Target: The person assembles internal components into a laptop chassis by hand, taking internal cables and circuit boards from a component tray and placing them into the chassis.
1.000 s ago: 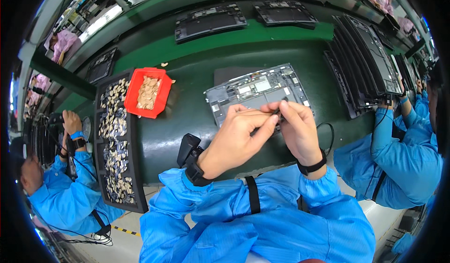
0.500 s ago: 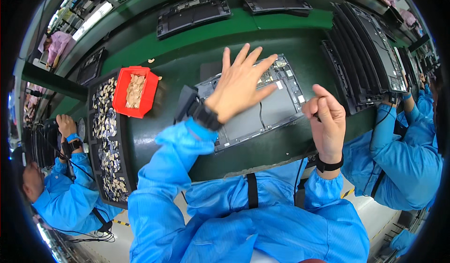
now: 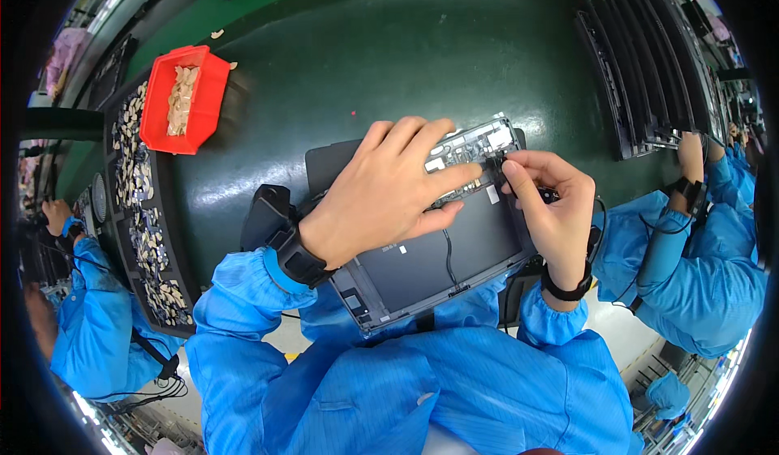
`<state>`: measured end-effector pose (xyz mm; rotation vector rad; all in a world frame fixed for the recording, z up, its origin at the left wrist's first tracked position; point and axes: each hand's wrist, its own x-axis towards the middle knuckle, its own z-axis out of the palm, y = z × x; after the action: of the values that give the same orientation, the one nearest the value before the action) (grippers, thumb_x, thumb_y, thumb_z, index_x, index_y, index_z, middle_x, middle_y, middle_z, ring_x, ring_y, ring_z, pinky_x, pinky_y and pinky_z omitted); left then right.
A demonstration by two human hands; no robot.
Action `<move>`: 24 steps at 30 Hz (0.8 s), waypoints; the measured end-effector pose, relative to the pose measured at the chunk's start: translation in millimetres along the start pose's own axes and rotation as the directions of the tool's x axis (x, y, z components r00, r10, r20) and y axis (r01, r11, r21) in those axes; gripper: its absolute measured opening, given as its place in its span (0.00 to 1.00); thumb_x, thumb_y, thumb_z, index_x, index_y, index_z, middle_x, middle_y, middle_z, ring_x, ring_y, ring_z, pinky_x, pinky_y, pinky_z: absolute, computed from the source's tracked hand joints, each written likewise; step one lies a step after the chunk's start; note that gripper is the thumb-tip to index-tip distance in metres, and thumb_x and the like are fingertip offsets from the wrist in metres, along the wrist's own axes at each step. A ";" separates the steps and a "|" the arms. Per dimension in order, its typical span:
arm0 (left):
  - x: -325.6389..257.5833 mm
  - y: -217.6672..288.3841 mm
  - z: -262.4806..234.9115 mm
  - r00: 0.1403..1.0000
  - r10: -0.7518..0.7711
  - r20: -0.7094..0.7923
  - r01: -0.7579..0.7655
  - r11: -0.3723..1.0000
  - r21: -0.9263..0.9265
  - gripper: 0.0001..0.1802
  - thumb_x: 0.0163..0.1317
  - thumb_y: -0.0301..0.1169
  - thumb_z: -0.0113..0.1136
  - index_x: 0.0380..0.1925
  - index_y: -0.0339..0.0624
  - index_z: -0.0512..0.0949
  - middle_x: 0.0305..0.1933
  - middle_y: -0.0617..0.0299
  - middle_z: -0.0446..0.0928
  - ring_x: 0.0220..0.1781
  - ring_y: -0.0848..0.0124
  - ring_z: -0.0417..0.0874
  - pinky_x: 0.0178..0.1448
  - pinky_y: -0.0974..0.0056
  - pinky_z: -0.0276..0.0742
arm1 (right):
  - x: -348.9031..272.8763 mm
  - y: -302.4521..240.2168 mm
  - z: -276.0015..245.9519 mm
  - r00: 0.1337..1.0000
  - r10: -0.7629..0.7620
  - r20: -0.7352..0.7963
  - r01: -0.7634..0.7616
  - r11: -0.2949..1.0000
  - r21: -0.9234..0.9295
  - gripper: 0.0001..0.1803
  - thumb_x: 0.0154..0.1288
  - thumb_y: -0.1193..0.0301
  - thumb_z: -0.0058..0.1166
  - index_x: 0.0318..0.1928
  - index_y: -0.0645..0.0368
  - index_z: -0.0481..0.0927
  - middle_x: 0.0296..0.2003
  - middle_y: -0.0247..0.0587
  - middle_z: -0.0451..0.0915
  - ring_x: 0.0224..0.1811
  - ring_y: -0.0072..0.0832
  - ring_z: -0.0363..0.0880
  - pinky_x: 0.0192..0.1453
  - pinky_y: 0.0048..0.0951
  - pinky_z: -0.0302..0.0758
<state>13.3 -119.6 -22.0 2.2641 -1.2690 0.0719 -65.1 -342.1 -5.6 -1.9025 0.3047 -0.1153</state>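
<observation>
An opened laptop base point(image 3: 479, 252), dark grey with an exposed circuit board, lies at a slant before me and overhangs the bench's near edge. My left hand point(image 3: 389, 187) rests across its upper left part, fingers spread, fingertips at the circuit board point(image 3: 495, 140). My right hand point(image 3: 560, 203) pinches at the board's right end, thumb and forefinger together on something small and dark that I cannot make out. Another dark bit shows under its curled fingers. A thin black cable point(image 3: 449, 259) runs down the base. Behind the left hand, a dark flat panel point(image 3: 324, 163) is partly covered.
A red bin point(image 3: 213, 102) of small tan pieces stands at the left, beside a black compartment tray point(image 3: 174, 268) of small dark and tan parts. Several dark laptop bases point(image 3: 649, 66) are stacked upright at the right. Co-workers in blue point(image 3: 105, 317) sit on both sides.
The laptop base has come toward me, past the bench edge. My right hand has gone from the air beside it to its board. My left hand stays over it, and the view has shifted.
</observation>
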 end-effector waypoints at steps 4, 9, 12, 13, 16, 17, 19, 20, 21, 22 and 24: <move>-5.5 -3.1 0.6 1.000 0.021 -0.019 -0.021 1.000 0.021 0.21 0.61 0.44 0.73 0.54 0.59 0.87 0.67 0.54 0.78 0.66 0.54 0.80 0.64 0.52 0.75 | -4.4 -1.8 13.2 0.997 0.081 0.012 -0.081 0.997 0.018 0.09 0.71 0.76 0.68 0.45 0.72 0.88 0.32 0.43 0.91 0.33 0.21 0.89 0.39 0.21 0.82; -8.1 -4.7 1.6 0.999 0.031 -0.021 -0.031 0.999 0.026 0.22 0.61 0.47 0.75 0.55 0.58 0.89 0.68 0.55 0.81 0.68 0.56 0.81 0.64 0.53 0.76 | -6.8 2.3 18.1 0.998 0.060 -0.037 -0.061 0.997 -0.049 0.10 0.71 0.73 0.69 0.45 0.70 0.90 0.29 0.40 0.89 0.29 0.18 0.86 0.27 0.18 0.74; -9.1 -5.2 3.5 0.999 0.029 -0.029 -0.029 1.000 0.013 0.22 0.60 0.46 0.76 0.54 0.57 0.89 0.68 0.55 0.81 0.69 0.56 0.81 0.65 0.53 0.76 | -7.2 0.3 18.2 0.997 0.068 -0.032 -0.071 0.994 -0.088 0.10 0.71 0.73 0.69 0.45 0.70 0.90 0.28 0.40 0.89 0.29 0.18 0.86 0.27 0.18 0.74; -8.8 -5.2 3.1 0.999 0.026 -0.026 -0.026 1.000 0.013 0.22 0.60 0.46 0.76 0.54 0.57 0.89 0.68 0.55 0.81 0.69 0.56 0.81 0.65 0.53 0.76 | -7.1 -0.7 17.9 0.997 0.078 -0.027 -0.080 0.992 -0.097 0.10 0.71 0.73 0.69 0.45 0.69 0.90 0.28 0.41 0.89 0.28 0.18 0.86 0.26 0.18 0.73; -8.4 -5.0 2.7 1.000 0.020 -0.023 -0.020 1.000 0.006 0.22 0.60 0.46 0.76 0.54 0.56 0.89 0.68 0.54 0.81 0.69 0.56 0.81 0.65 0.53 0.76 | -6.6 -2.8 17.2 0.994 0.107 -0.016 -0.108 0.989 -0.103 0.10 0.72 0.73 0.68 0.45 0.69 0.90 0.29 0.41 0.90 0.29 0.18 0.86 0.27 0.18 0.74; -8.4 -5.1 2.8 1.000 0.020 -0.022 -0.020 1.000 0.001 0.22 0.60 0.46 0.76 0.54 0.55 0.89 0.68 0.54 0.81 0.69 0.56 0.80 0.65 0.53 0.76 | -6.4 -3.5 17.6 0.994 0.107 -0.015 -0.108 0.989 -0.104 0.10 0.72 0.73 0.68 0.45 0.69 0.90 0.29 0.41 0.90 0.29 0.18 0.86 0.27 0.18 0.74; -8.6 -5.4 3.2 1.000 0.019 -0.024 -0.019 1.000 -0.001 0.22 0.60 0.46 0.76 0.54 0.55 0.89 0.68 0.54 0.81 0.70 0.56 0.80 0.65 0.53 0.76 | -6.2 -4.7 19.2 0.992 0.123 -0.043 -0.125 0.990 -0.058 0.08 0.70 0.77 0.67 0.43 0.72 0.89 0.29 0.44 0.90 0.32 0.21 0.90 0.37 0.20 0.81; -8.6 -5.5 3.2 0.999 0.019 -0.025 -0.019 1.000 -0.003 0.22 0.61 0.46 0.76 0.54 0.55 0.89 0.68 0.54 0.81 0.70 0.56 0.80 0.66 0.53 0.75 | -6.3 -4.4 20.1 0.992 0.122 -0.043 -0.125 0.991 -0.057 0.08 0.70 0.77 0.67 0.43 0.72 0.89 0.29 0.44 0.90 0.32 0.21 0.90 0.37 0.20 0.81; -8.5 -5.6 2.9 0.999 0.020 -0.025 -0.020 1.000 -0.003 0.22 0.61 0.46 0.76 0.54 0.55 0.89 0.68 0.54 0.81 0.70 0.56 0.80 0.66 0.53 0.75 | -6.5 -3.6 21.0 0.992 0.116 -0.047 -0.118 0.992 -0.035 0.08 0.70 0.77 0.67 0.43 0.72 0.89 0.30 0.44 0.91 0.33 0.21 0.90 0.38 0.20 0.82; -8.5 -5.3 2.8 1.000 0.017 -0.024 -0.018 1.000 -0.003 0.22 0.61 0.46 0.76 0.54 0.55 0.89 0.69 0.54 0.81 0.70 0.56 0.80 0.66 0.53 0.75 | -6.9 -3.1 21.5 0.992 0.111 -0.052 -0.112 0.994 -0.013 0.08 0.70 0.78 0.67 0.43 0.72 0.89 0.31 0.45 0.91 0.33 0.22 0.90 0.38 0.20 0.82; -8.6 -5.1 2.8 1.000 0.016 -0.022 -0.016 1.000 -0.004 0.22 0.61 0.46 0.76 0.54 0.55 0.89 0.69 0.54 0.81 0.70 0.56 0.80 0.66 0.53 0.75 | -6.3 -2.9 21.6 0.994 0.099 -0.044 -0.100 0.995 -0.025 0.08 0.70 0.78 0.67 0.44 0.72 0.89 0.32 0.45 0.91 0.34 0.22 0.91 0.39 0.21 0.83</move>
<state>12.0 -112.2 -29.1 2.2434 -1.2751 0.0995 -65.7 -319.9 -10.0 -1.9098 0.4319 -0.0856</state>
